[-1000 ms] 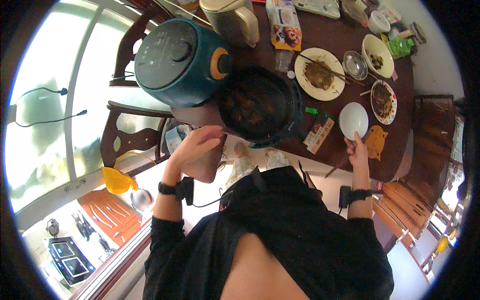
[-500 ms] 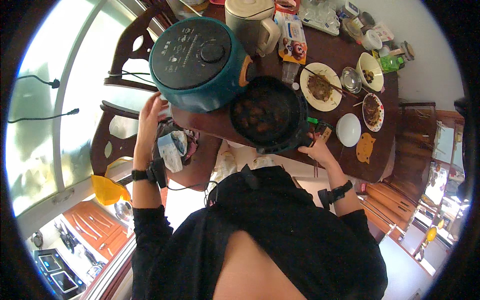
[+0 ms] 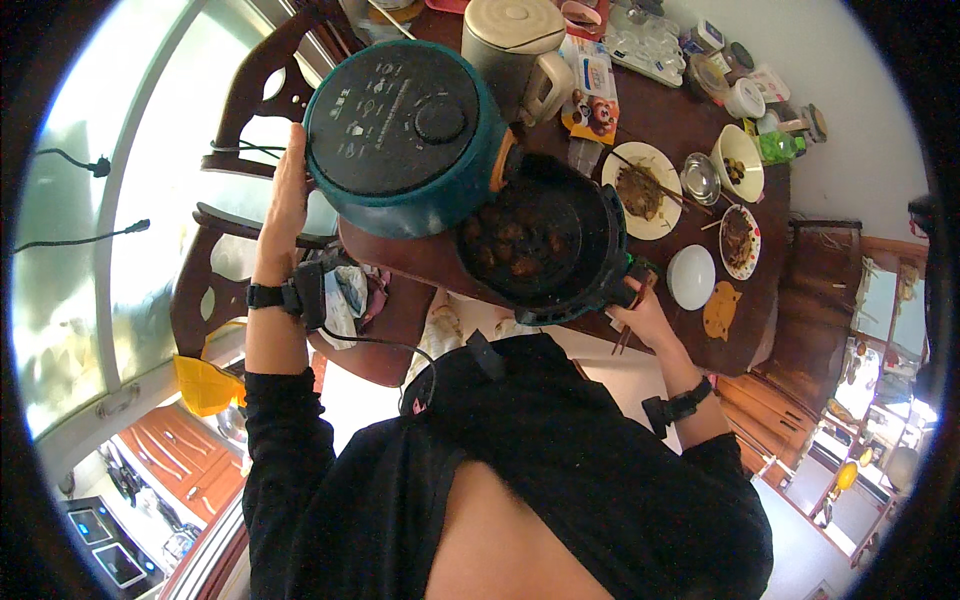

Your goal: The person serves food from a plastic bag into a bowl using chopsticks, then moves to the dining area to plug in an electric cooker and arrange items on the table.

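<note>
A teal air fryer (image 3: 405, 140) with a black top and dial stands at the table's left end. Against its left side lies my left hand (image 3: 287, 195), fingers stretched out straight. The black air fryer basket (image 3: 530, 240) is drawn out to the right of the body, with several browned food pieces (image 3: 515, 250) inside. My right hand (image 3: 642, 312) is closed round the basket's handle at its near right. Thin sticks, seemingly chopsticks (image 3: 622, 338), show just below that hand; whether it also holds them I cannot tell.
Right of the basket are a plate of food (image 3: 655, 218), a white bowl (image 3: 691, 278), a spotted plate (image 3: 740, 240) and a cream bowl (image 3: 735, 150). Behind the fryer stands a beige pitcher (image 3: 515, 40). Wooden chairs (image 3: 235, 245) line the left side; one holds a cloth bundle (image 3: 345, 300).
My left hand has moved forward and flattened along the fryer's side. The basket has tilted or shifted slightly toward me and right, with my right hand still on its handle.
</note>
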`<state>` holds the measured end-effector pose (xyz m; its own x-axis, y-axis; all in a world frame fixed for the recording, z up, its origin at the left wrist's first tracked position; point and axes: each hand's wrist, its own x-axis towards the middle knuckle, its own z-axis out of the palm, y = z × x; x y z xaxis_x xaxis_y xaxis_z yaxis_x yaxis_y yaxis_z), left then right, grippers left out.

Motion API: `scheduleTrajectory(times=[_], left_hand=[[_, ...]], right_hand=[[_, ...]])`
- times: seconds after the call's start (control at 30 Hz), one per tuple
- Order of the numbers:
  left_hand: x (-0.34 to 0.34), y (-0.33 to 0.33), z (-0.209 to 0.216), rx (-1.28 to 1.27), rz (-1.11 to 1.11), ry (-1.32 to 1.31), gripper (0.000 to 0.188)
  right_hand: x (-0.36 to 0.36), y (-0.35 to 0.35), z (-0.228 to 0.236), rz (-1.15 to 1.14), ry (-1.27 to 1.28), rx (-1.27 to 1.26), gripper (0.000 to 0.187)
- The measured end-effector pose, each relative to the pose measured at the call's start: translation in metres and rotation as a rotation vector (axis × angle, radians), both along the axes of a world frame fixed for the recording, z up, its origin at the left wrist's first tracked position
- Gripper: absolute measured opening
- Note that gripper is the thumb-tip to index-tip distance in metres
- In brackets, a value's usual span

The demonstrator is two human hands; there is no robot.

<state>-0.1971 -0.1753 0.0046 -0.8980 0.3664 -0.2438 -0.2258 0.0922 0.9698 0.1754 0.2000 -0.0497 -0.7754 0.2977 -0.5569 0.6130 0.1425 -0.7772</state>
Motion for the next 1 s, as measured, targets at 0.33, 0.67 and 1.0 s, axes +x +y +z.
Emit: scheduleTrajectory(times=[0.33, 0.67, 1.0], left_hand=[[0.010, 0.005, 0.001, 0.148, 0.048, 0.129, 0.056], [0.005, 0.007, 0.001, 0.088, 0.185, -0.034, 0.055], [0.003, -0.007, -0.020, 0.119, 0.109, 0.094, 0.058]], right_hand=[[-0.081, 0.010, -0.051, 0.241, -0.008, 0.159, 0.076], [-0.141, -0.018, -0.064, 0.331, 0.072, -0.055, 0.072], [-0.020, 0.007, -0.043, -0.023, -0.052, 0.119, 0.060]])
